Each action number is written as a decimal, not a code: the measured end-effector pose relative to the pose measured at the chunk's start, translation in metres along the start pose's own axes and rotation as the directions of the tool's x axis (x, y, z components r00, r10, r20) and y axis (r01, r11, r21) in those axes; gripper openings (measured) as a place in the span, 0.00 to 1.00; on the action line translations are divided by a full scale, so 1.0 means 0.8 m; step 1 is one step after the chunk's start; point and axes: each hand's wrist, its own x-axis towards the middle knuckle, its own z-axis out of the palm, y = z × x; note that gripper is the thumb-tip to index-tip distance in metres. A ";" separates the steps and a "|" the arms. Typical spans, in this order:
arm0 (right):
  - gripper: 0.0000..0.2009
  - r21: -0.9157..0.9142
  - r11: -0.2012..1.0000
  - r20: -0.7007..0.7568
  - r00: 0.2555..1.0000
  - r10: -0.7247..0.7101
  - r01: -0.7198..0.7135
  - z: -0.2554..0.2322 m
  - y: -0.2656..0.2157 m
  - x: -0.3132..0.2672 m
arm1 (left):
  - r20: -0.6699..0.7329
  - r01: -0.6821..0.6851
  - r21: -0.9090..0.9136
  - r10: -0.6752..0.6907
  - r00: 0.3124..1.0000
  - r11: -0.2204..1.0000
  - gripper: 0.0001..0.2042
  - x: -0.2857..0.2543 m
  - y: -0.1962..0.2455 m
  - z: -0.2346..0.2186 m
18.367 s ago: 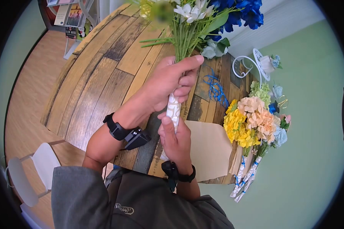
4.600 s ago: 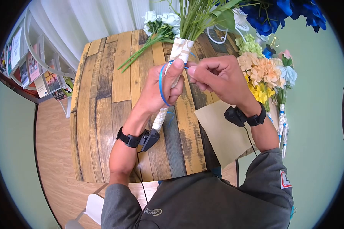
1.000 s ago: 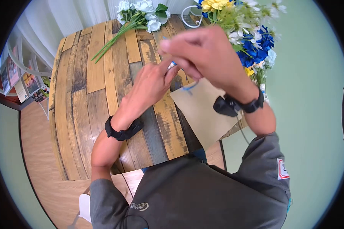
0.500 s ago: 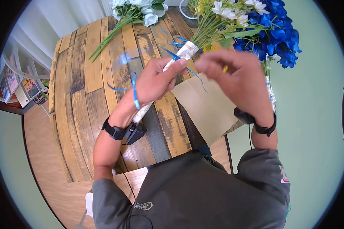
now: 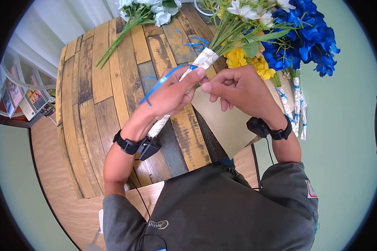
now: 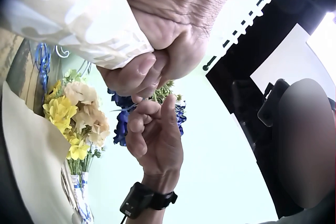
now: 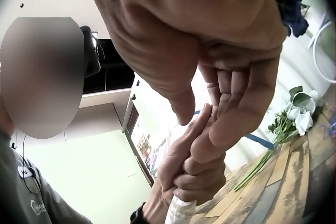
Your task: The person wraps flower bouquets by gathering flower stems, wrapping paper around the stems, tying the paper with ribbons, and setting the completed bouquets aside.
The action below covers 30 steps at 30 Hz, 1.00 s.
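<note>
My left hand [image 5: 171, 94] grips the patterned white paper wrap [image 5: 205, 58] round the stems of a bouquet of blue [image 5: 305, 37], white [image 5: 243, 10] and yellow artificial flowers. Under the left thumb, blue ribbon [image 5: 192, 67] circles the wrap, and one length [image 5: 161, 84] lies across the back of that hand. My right hand [image 5: 243, 90] is just right of the wrap, fingers curled, thumb and index at the short ribbon tail. In the left wrist view a thin strand [image 6: 125, 108] runs to the right fingertips [image 6: 148, 107]; these fingers partly hide it.
White roses with green stems [image 5: 127, 33] lie at the table's back left. Loose blue ribbon [image 5: 197, 43] is behind the wrap. Brown paper [image 5: 222, 121] lies at right, with yellow flowers [image 5: 238, 58] and wrapped bouquets [image 5: 296, 100] beyond it. A book rack [image 5: 23, 92] stands left.
Earlier the left hand held the stems higher; then ribbon went round the wrap. In the last half second my right hand came in to the ribbon tail, and the ribbon settled over my left hand.
</note>
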 end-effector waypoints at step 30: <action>0.07 -0.013 0.974 -0.184 0.956 -0.227 0.228 0.011 0.027 -0.006 | 0.137 0.047 -0.060 -0.038 0.990 0.997 0.23 0.000 -0.007 -0.001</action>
